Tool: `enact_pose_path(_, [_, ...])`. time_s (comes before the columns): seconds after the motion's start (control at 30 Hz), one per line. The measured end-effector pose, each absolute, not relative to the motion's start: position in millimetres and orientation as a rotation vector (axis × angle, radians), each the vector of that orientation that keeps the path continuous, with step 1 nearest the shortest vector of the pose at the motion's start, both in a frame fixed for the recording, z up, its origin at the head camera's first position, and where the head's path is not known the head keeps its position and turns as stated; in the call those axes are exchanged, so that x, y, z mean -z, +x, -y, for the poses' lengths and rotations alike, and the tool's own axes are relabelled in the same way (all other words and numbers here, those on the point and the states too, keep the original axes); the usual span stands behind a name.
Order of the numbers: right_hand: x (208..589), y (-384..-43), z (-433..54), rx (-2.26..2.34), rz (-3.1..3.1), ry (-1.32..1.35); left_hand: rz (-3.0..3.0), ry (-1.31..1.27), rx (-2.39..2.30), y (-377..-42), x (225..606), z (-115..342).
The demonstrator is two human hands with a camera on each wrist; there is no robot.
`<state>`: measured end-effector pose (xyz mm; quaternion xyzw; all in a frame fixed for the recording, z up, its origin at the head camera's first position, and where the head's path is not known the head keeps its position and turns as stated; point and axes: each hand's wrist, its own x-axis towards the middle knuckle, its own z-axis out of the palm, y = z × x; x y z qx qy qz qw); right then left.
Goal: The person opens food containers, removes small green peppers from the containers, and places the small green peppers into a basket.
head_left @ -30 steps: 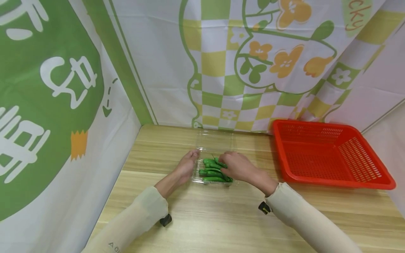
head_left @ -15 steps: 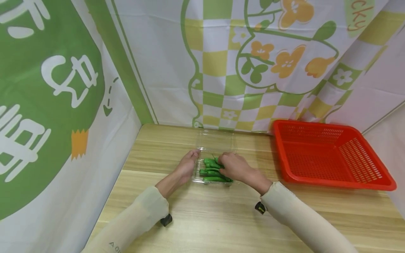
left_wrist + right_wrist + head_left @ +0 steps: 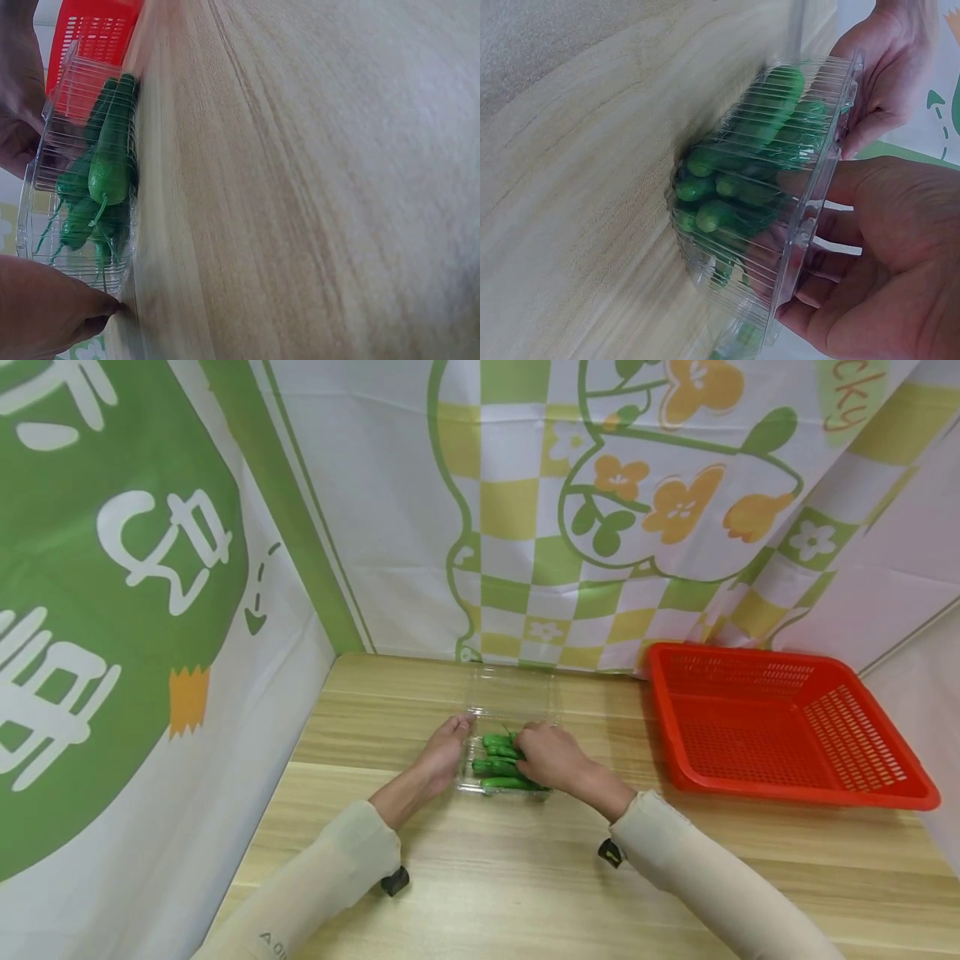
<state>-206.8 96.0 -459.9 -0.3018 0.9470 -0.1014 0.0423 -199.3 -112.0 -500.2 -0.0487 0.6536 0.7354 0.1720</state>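
A clear plastic clamshell box (image 3: pixel 463 783) sits on the table, its lid (image 3: pixel 513 692) folded open toward the back. Several green chili peppers (image 3: pixel 495 767) lie side by side in it, stems toward the left. My left hand (image 3: pixel 441 758) holds the box's left end, thumb near the rim. Over the right end, my right hand (image 3: pixel 553 756) reaches in with bent fingers and thumb, gripping among the peppers. In the right wrist view its thumb (image 3: pixel 810 180) meets a pepper (image 3: pixel 754 191), and the other fingers show through the ribbed wall.
A red perforated plastic basket (image 3: pixel 795 789) stands on the wooden table (image 3: pixel 465 877) at the right. Printed cloth hangs (image 3: pixel 510 552) close behind the table, and another cloth wall (image 3: pixel 150 693) runs along the left.
My right hand has shifted slightly left over the peppers and now covers more of their right ends. The left hand and the box have stayed in place.
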Motion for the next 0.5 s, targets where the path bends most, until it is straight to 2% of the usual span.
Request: enact_pose_path(0.5, [464.2,-207.4,-95.1,0.355,-2.932,-0.973,-1.875,-0.136,-2.091,-199.1,500.5,110.6])
